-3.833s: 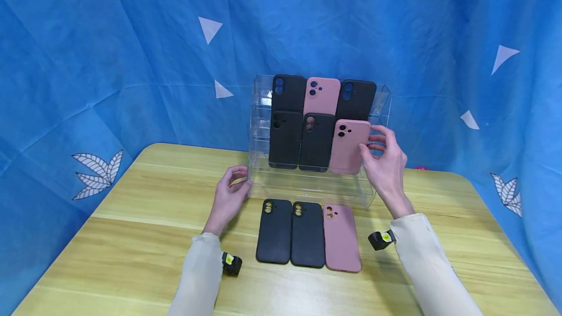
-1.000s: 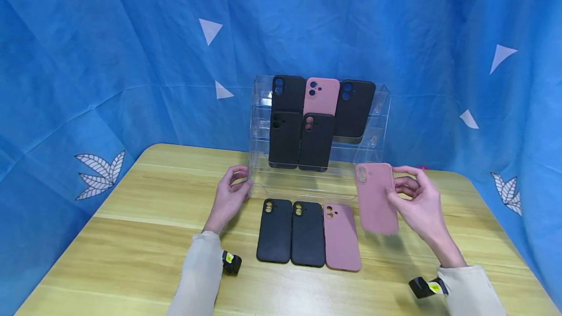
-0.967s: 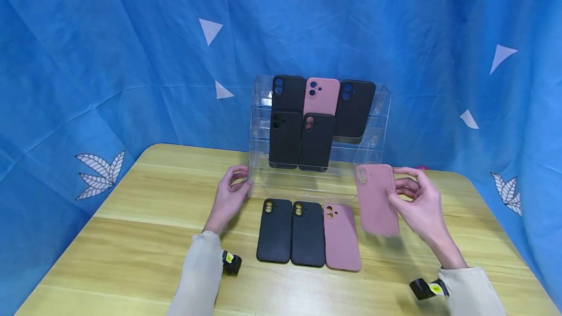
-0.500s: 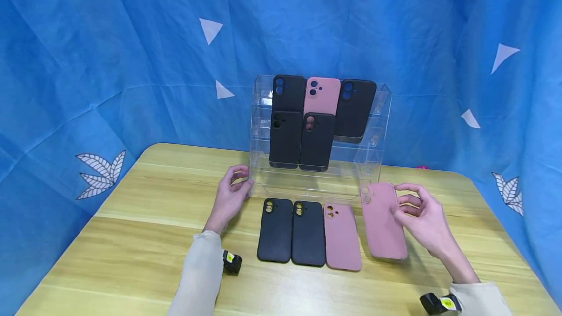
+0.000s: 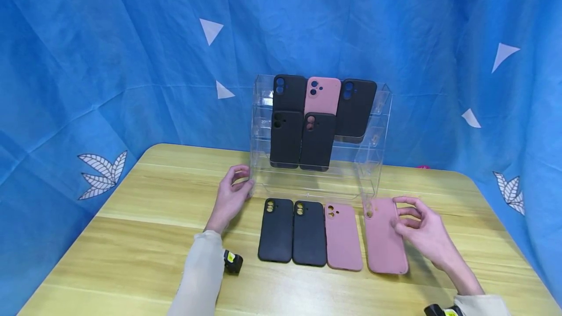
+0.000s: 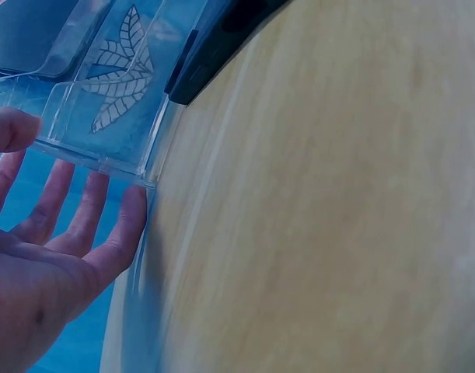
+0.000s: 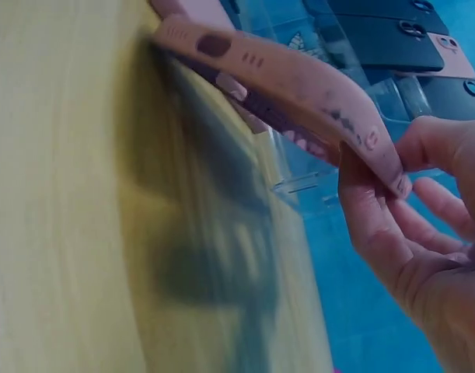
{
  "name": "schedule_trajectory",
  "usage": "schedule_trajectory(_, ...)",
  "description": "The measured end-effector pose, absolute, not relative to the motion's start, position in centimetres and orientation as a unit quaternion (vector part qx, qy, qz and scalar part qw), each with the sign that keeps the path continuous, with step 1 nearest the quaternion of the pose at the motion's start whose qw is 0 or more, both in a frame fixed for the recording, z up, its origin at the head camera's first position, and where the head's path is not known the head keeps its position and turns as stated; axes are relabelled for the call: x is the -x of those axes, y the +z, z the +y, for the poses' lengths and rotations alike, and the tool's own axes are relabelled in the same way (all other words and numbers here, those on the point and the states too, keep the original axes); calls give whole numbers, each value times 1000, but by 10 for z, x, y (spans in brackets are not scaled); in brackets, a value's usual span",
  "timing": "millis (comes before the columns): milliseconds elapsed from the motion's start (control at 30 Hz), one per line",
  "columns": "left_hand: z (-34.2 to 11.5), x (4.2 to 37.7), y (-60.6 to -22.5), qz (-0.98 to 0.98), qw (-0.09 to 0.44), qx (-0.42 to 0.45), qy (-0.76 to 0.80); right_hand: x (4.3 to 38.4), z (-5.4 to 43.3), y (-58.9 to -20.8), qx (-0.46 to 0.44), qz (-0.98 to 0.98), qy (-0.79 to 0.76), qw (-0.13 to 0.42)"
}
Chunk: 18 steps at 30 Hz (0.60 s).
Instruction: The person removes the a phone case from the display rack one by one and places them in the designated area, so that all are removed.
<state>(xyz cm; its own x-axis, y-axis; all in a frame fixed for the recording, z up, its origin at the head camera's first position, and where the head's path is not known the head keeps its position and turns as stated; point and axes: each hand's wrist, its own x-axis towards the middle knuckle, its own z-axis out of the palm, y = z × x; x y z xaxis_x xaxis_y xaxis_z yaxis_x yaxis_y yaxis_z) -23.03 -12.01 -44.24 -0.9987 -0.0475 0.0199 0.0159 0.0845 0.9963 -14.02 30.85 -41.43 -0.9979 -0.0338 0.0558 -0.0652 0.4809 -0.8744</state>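
My right hand (image 5: pixel 423 233) pinches a pink phone case (image 5: pixel 386 240) at its right edge. In the right wrist view, this pink case (image 7: pixel 299 78) is tilted, its held end raised above the table. To its left a second pink phone case (image 5: pixel 343 238) and two black phone cases, the nearer one (image 5: pixel 310 233) and the far-left one (image 5: pixel 275 230), lie side by side. My left hand (image 5: pixel 229 196) holds the left side of a clear acrylic display stand (image 5: pixel 307 187); in the left wrist view its thumb and fingers (image 6: pixel 120 229) meet the panel's edge.
Several cases stand in the display stand: black ones, such as the lower left one (image 5: pixel 286 140) and the upper right one (image 5: pixel 357 108), and a pink one (image 5: pixel 323 95) at top middle. A blue patterned cloth (image 5: pixel 131 52) hangs behind the wooden table (image 5: pixel 145 238).
My right hand has drawn the pink case out of the stand's lower right place and brought it down to the right of the row on the table. The left hand has stayed put.
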Motion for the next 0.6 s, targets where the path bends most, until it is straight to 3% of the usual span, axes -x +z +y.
schedule_trajectory(600, -120, 231, -443, -733, 26, -10, -680, 143, 305, -433, -10, -936, 351, 10)
